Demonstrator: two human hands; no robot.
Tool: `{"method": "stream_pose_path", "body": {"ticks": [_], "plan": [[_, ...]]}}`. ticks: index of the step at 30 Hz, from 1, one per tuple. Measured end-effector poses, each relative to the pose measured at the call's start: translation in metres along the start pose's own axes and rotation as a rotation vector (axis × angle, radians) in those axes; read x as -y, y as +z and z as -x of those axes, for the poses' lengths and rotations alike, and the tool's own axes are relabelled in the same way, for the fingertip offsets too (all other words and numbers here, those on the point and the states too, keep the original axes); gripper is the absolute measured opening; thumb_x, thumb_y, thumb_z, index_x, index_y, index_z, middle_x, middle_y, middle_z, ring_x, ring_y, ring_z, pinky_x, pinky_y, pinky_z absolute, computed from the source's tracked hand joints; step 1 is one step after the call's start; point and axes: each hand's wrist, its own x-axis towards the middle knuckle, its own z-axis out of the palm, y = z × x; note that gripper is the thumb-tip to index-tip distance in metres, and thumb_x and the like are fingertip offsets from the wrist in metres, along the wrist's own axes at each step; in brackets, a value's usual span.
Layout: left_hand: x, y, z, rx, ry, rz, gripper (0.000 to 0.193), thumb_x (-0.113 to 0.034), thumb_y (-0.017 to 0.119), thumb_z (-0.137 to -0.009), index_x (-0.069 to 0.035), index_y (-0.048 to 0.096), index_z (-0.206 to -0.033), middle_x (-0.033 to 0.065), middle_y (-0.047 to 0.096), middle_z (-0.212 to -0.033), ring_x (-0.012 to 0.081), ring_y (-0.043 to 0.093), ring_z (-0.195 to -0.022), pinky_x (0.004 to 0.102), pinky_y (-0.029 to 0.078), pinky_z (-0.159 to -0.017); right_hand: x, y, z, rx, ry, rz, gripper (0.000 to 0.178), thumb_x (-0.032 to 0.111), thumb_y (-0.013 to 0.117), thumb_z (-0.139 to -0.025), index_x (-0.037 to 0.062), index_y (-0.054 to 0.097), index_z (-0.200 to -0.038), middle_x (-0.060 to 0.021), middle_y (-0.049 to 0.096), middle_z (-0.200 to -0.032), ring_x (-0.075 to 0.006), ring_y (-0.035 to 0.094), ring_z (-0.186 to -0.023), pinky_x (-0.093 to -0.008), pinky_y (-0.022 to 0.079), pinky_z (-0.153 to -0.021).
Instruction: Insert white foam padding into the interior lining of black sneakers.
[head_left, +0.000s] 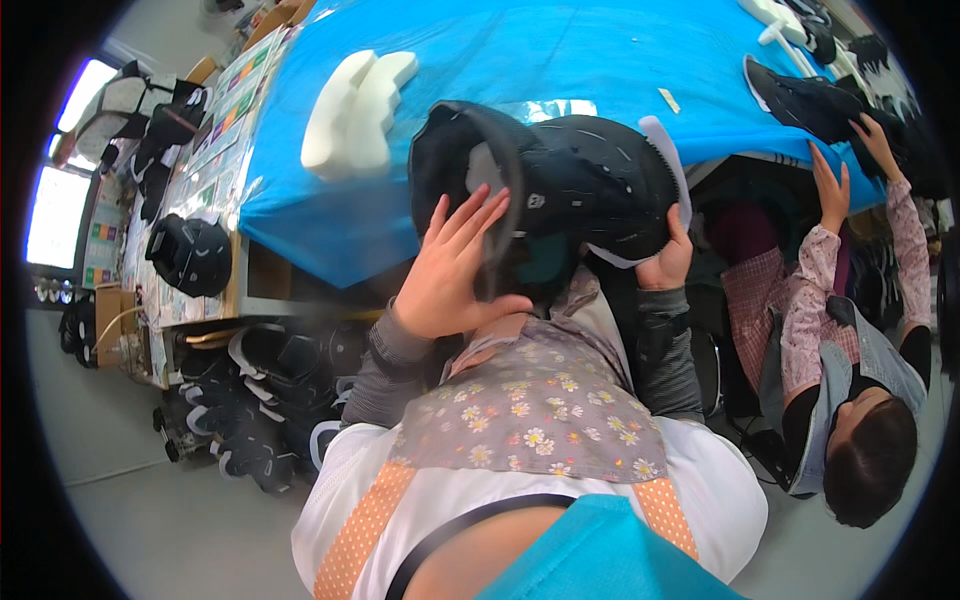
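A black boot upper (600, 180) lies sideways in front of me at the edge of the blue-covered table (480, 60). Its toe end is to the right, where a thin white piece (665, 150) curves along the rim. My right hand (668, 255) grips that toe end, with the thumb on the near side and the other fingers partly hidden. At the wide shaft end, my left hand (450, 270) is flat with fingers spread, in front of the collar. Whether its fingertips touch the boot I cannot tell.
Two white curved foam pieces (335, 120) lie left of the boot. A black boot part (190, 255) sits on the left bench, above stacked black uppers (250, 430). To my right, a co-worker (850, 380) reaches toward a black shoe piece (810, 100).
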Motion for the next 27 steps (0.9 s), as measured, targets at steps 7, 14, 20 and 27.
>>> {"method": "stream_pose_path", "body": {"ticks": [7, 14, 20, 27], "plan": [[-0.003, -0.008, -0.009, -0.262, 0.211, -0.208, 0.050, 0.001, 0.066, -0.069, -0.001, 0.058, -0.119, 0.0176, 0.063, -0.087, 0.0326, 0.062, -0.073, 0.0369, 0.049, -0.066, 0.004, -0.005, -0.006, -0.185, -0.080, 0.211, 0.037, 0.017, 0.057, -0.093, -0.0031, 0.051, -0.124, -0.0141, 0.059, -0.118, -0.0249, 0.058, -0.104, -0.0367, 0.046, -0.091], [-0.039, -0.035, 0.002, -0.279, 0.346, -0.404, 0.045, 0.009, 0.054, -0.064, 0.004, 0.060, -0.108, 0.0205, 0.065, -0.093, 0.0352, 0.064, -0.082, 0.0397, 0.050, -0.075, 0.014, 0.080, 0.024, 0.121, -0.866, 1.483, 0.025, 0.000, 0.066, -0.077, 0.0037, 0.061, -0.101, -0.0104, 0.061, -0.102, -0.0257, 0.058, -0.095, -0.0341, 0.046, -0.086], [-0.058, -0.024, -0.019, -0.286, 0.561, -0.238, 0.039, -0.006, 0.065, -0.061, 0.000, 0.064, -0.099, 0.0088, 0.058, -0.069, 0.0225, 0.054, -0.051, 0.0330, 0.037, -0.043, 0.019, 0.162, 0.061, 1.157, -0.650, 1.552, 0.039, 0.009, 0.070, -0.073, 0.0072, 0.059, -0.110, -0.0094, 0.059, -0.119, -0.0276, 0.054, -0.114, -0.0438, 0.040, -0.099], [-0.063, -0.010, 0.011, -0.249, 0.476, -0.250, 0.032, -0.013, 0.074, -0.064, 0.000, 0.062, -0.091, 0.0098, 0.060, -0.069, 0.0249, 0.058, -0.061, 0.0357, 0.046, -0.060, -0.001, 0.157, 0.072, 1.286, -0.820, 1.574, 0.046, 0.046, 0.074, -0.069, 0.0087, 0.061, -0.093, -0.0043, 0.060, -0.099, -0.0209, 0.055, -0.093, -0.0412, 0.040, -0.091]]}}
